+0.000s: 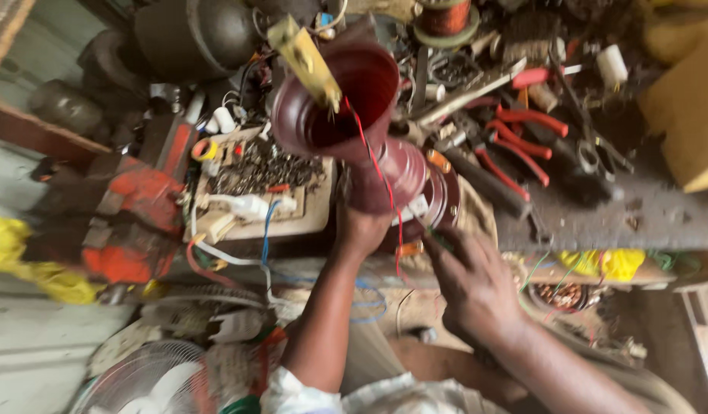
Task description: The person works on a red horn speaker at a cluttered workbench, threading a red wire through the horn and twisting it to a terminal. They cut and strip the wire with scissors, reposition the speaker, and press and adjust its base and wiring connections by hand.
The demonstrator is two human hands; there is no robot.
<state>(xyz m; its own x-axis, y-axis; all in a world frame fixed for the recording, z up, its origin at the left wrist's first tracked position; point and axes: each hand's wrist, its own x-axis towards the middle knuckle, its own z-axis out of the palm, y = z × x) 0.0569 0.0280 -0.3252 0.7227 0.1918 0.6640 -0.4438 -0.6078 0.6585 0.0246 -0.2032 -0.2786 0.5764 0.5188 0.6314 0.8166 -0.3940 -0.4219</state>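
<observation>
Here the left hand (359, 230) is closed around the lower body of a dark red funnel-shaped housing (354, 115) and holds it upright over the near edge of the table (660, 207), with its wide open mouth turned up toward the camera. The right hand (473, 280) is just beside the base of the housing; its fingers are loosely bent and seem to pinch thin red wires (384, 180) that come out of the mouth and run down the outside, but the blur does not let me tell how firmly it grips. A yellowish flat strip (304, 57) lies across the rim of the housing.

I judge that the step in hand is sorting or guiding the wires along the housing while the other hand keeps it steady. The next move probably asks for a firm hold below and a fine pull on one wire, so that it does not tangle with the others.

Behind the housing, toward the far right of the table, lie red-handled pliers (522, 134) among many tools. A spool of copper wire (446, 17) stands at the far edge. On the left is a flat board with small metal scraps (266, 165), and beyond it an orange vise (131, 215).
</observation>
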